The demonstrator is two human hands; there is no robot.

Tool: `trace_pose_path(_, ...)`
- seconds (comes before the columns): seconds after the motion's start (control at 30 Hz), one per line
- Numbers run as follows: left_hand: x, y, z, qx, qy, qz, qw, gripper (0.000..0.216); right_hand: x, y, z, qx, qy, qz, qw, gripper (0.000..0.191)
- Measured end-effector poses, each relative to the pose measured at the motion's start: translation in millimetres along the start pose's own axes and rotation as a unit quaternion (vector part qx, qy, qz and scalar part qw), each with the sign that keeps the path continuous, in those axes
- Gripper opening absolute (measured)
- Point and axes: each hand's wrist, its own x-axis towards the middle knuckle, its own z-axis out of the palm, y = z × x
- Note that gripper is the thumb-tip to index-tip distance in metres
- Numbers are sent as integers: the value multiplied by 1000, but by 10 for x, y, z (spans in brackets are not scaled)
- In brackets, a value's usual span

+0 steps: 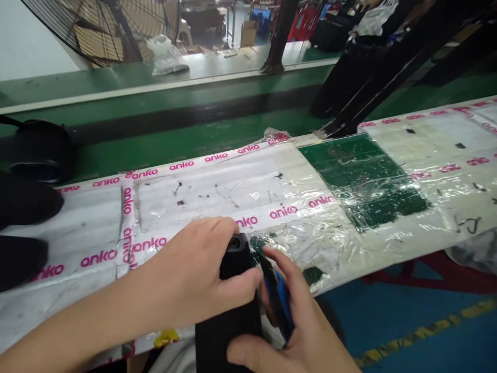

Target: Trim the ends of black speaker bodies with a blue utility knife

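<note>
My left hand [198,272] is wrapped round the upper part of a black, tall, narrow object [229,331] that stands upright at the near edge of the table [217,181]. A round opening shows at its top. My right hand [298,326] grips a blue and black tool [280,298] and presses it against the right side of the black object. The lower part of the object is cut off by the frame's edge.
The table is covered in white foam and clear plastic held by tape printed "anko", with a bare green patch [361,181] to the right. Black items [27,202] lie at the far left. Behind runs a green conveyor [155,103], with a large fan [104,28] beyond it.
</note>
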Motion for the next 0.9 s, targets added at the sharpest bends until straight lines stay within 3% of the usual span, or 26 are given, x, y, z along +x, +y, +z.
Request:
trace_pose_path(0.07, -21, -49, -96, -10, -5, 49, 999, 35, 36, 5, -77, 77, -18, 16, 997, 102)
trace_pose_path(0.13, -17, -138, -175, -8, 0, 88, 996, 61, 47, 38, -203, 106, 5, 26, 994, 100)
trace_pose_path(0.2, 19, -246, -220, -25, -12, 85, 996, 75, 47, 81, -317, 104, 34, 29, 994, 103)
trace_pose_path(0.37, 199, -429, -114, -161, -82, 57, 982, 70, 42, 153, -440, 117, 47, 29, 992, 96)
trace_pose_path(0.53, 288, -443, 178, -326, -87, 87, 937, 57, 34, 273, -494, 133, 67, 12, 989, 77)
trace_pose_path(0.63, 292, -438, 361, -395, -93, 103, 908, 57, 55, 382, -537, 114, 42, -32, 992, 71)
trace_pose_path(0.77, 309, -418, 555, -370, -16, 153, 916, 59, 113, 506, -537, 38, -22, -77, 996, 66)
trace_pose_path(0.9, 287, -382, 576, -277, 92, 172, 941, 55, 123, 604, -339, 96, -31, -55, 993, 71)
